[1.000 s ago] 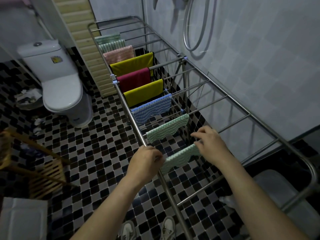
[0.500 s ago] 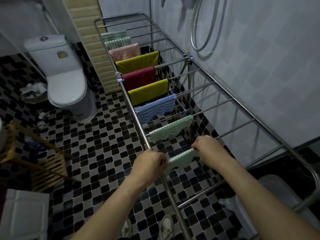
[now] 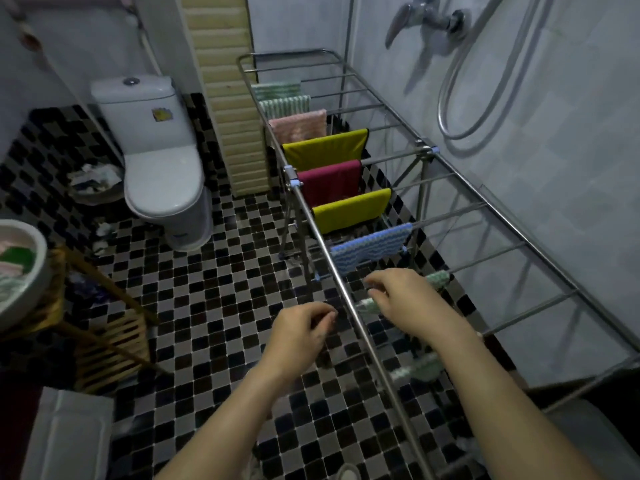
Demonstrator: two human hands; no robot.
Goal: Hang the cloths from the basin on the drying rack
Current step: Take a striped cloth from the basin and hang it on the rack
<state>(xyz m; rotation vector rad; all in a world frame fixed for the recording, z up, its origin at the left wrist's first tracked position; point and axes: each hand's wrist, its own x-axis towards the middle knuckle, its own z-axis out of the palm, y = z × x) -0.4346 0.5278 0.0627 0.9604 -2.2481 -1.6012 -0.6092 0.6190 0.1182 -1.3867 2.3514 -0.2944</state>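
Note:
The steel drying rack [image 3: 303, 206] runs along the right wall. Several cloths hang on its rods: striped green, pink, yellow [image 3: 325, 148], maroon [image 3: 330, 181], yellow, blue [image 3: 372, 245]. A pale green cloth [image 3: 415, 370] hangs on a near rod below my forearms. Another green cloth [image 3: 439, 280] is partly hidden under my right hand [image 3: 401, 299], which hovers over the rack with loose fingers. My left hand [image 3: 299, 329] is left of the rail, over the floor, and holds nothing. The white basin [image 3: 36, 271] at the left edge holds green and pink cloths [image 3: 14, 263].
The basin rests on a wooden stool [image 3: 104, 341]. A white toilet [image 3: 162, 174] and a waste bin [image 3: 93, 183] stand at the back left. A shower hose [image 3: 485, 98] hangs on the right wall. A white box [image 3: 65, 438] sits lower left, a grey tub [image 3: 588, 445] lower right.
Both hands have let go of the pale green cloth, which now hangs on its rod. The left hand has come off the rail. The view has swung left and the basin has come into sight.

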